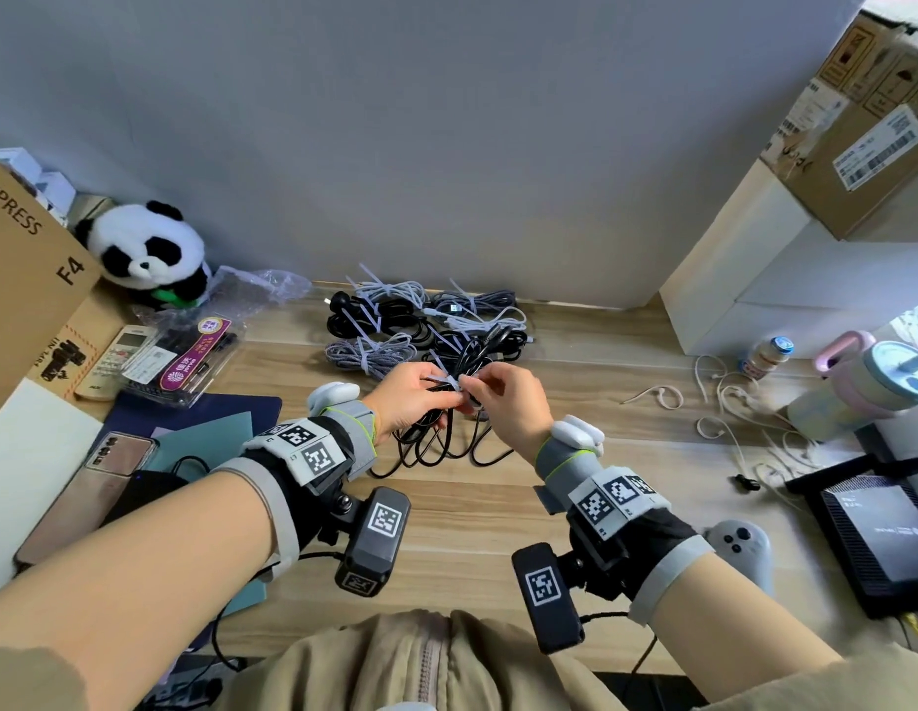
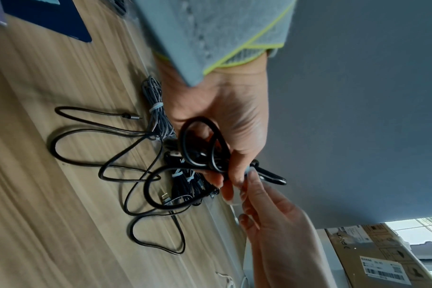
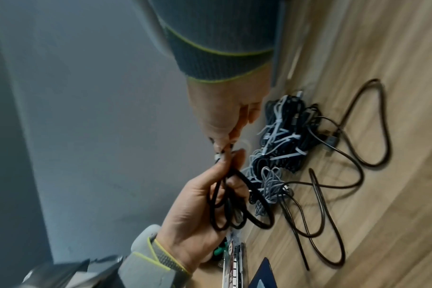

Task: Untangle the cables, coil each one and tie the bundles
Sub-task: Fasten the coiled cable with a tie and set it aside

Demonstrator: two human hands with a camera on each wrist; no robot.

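Holding: left hand (image 1: pixel 413 397) curled round black cable coil (image 3: pixel 231 204).
Pinching: right hand (image 1: pixel 503 400) on white tie (image 1: pixel 446 380), beside left fingertips.
Coil axis: hangs below grip.

Two hands (image 1: pixel 411 397); one plush panda (image 1: pixel 146 251); two cardboard boxes (image 1: pixel 867 130); one phone (image 1: pixel 88 500).

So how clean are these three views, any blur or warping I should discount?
Head view: sharp at the hands, wide-angle bending of the wall and boxes at the edges. Left wrist view: wood table streaked by motion blur, black cable readable. Right wrist view: soft overall, dim wall side, tied bundles smeared.
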